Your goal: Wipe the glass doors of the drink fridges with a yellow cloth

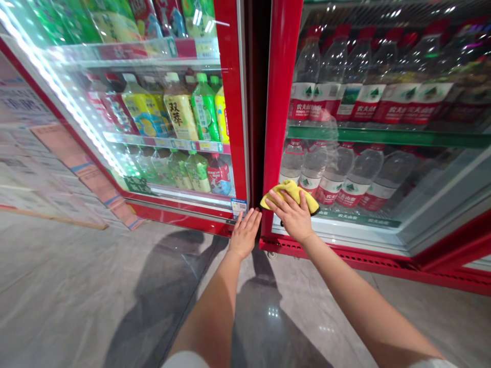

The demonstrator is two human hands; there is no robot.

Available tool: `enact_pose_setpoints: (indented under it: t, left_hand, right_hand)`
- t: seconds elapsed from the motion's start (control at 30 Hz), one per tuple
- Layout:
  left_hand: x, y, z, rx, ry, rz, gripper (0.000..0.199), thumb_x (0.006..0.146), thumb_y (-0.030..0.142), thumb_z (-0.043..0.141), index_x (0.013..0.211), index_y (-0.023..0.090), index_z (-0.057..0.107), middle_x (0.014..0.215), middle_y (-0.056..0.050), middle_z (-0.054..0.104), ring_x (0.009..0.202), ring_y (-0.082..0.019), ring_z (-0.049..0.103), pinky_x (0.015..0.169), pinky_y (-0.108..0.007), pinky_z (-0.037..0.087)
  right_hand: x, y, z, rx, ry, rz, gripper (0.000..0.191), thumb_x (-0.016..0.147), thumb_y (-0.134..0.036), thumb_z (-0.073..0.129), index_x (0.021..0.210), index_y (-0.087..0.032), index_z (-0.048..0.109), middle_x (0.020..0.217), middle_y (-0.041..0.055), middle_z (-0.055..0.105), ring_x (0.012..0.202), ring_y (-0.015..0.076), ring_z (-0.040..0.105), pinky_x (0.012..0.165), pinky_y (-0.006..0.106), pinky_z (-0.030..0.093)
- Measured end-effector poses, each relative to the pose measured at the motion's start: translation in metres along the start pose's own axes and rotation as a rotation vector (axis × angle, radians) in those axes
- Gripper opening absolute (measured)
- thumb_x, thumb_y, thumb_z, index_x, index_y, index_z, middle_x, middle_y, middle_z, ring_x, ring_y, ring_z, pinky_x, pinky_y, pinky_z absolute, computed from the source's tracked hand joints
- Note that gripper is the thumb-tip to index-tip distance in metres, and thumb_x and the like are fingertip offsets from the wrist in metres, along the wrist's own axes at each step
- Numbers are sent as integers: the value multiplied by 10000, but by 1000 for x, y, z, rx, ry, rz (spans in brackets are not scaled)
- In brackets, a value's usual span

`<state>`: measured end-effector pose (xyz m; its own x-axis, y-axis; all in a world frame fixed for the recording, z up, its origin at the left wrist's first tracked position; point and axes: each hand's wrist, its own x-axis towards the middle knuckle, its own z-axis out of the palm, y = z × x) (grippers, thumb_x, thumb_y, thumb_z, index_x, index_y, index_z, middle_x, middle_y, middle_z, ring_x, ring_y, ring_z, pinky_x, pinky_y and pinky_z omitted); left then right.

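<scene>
My right hand (pixel 292 214) lies over a yellow cloth (pixel 286 190) with a dark edge, its fingers spread and pressing the cloth against the lower left part of the right fridge's glass door (pixel 345 134). Part of the cloth reaches the red door frame (pixel 273 128). My left hand (pixel 245 234) has its fingers extended near the lower right corner of the left fridge (pixel 235 92), beside a small blue and white label (pixel 239 206). Nothing shows in the left hand. Behind the right door stand water bottles with red caps.
Colourful drink bottles (pixel 182 110) fill the lit shelves of the left fridge. Stacked cartons (pixel 72 158) stand at the far left. A dark narrow gap (pixel 258 92) separates the fridges. Grey floor (pixel 76 286) with shadows lies below, and a small caster (pixel 272 254) shows under the right fridge.
</scene>
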<state>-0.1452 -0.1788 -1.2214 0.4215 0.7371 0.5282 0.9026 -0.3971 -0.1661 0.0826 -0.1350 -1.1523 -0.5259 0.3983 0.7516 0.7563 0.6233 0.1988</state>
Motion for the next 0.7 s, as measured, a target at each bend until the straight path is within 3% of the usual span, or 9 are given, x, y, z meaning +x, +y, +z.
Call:
enact_pose_setpoints:
  t: [0.13, 0.3, 0.4, 0.53, 0.7]
  left_hand:
    - [-3, -2, -2, -10, -16, -32, 777, 878, 47, 435, 1629, 141, 260, 1642, -131, 409, 1563, -239, 305, 1310, -534, 211]
    - [-3, -3, -8, -2, -37, -46, 750, 878, 44, 428, 1613, 128, 301, 1642, -129, 411, 1555, -235, 324, 1303, -513, 239]
    - [-1, -3, -12, 0, -41, -35, 757, 877, 43, 429, 1616, 130, 294, 1644, -127, 410, 1553, -233, 327, 1304, -503, 238]
    - [9, -2, -17, -4, -6, -22, 762, 889, 40, 419, 1627, 142, 263, 1645, -123, 411, 1556, -225, 322, 1301, -494, 249]
    - [35, 6, -20, -25, 108, -49, 770, 906, 35, 407, 1642, 149, 211, 1652, -128, 397, 1561, -224, 310, 1304, -502, 239]
  right_hand:
    - [1, -7, 5, 32, -41, 24, 594, 1009, -164, 504, 1565, -358, 427, 1602, 7, 486, 1496, 237, 407, 1282, 575, -108]
    - [-48, -15, 35, 99, -162, -179, 563, 994, -140, 493, 1536, -294, 483, 1566, 28, 536, 1413, 216, 512, 1314, 523, 76]
    - [-74, -13, 45, 103, -175, -296, 485, 989, -114, 487, 1445, -246, 585, 1537, 13, 570, 1349, 183, 568, 1320, 464, 99]
    - [-84, 7, 28, 88, -204, -304, 506, 970, -93, 503, 1425, -291, 603, 1528, -13, 578, 1310, 166, 600, 1321, 433, 83]
    - [-42, 32, -14, -12, -78, -19, 611, 984, -112, 484, 1537, -374, 475, 1546, -9, 555, 1389, 220, 541, 1303, 506, -67]
